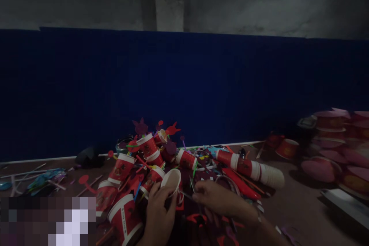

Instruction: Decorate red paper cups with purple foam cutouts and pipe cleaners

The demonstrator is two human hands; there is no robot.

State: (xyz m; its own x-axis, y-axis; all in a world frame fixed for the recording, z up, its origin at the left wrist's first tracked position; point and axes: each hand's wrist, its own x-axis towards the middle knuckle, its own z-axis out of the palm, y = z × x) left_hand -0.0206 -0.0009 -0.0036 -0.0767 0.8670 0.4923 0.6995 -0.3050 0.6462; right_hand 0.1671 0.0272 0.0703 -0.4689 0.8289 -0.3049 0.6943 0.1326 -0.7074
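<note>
My left hand (161,209) is closed around a paper cup (172,180), its pale inside and white rim showing above the fingers. Just to the right, my right hand (209,196) is closed on what look like scissors (191,183). Their thin blades point towards the cup and appear spread apart; the handles are hidden in the fingers. Beside my left wrist lies a larger red paper cup (126,217) with a white stripe. Red cut-out pieces (197,219) are below my right hand, in dim light.
Several red paper cups (122,167) with animal cut-outs and coloured sticks are heaped behind my hands. A stack of cups (253,171) lies on its side at right. Blurred red-and-pink tubs (330,127) stand far right. A blue panel (184,84) rises behind the table (305,215).
</note>
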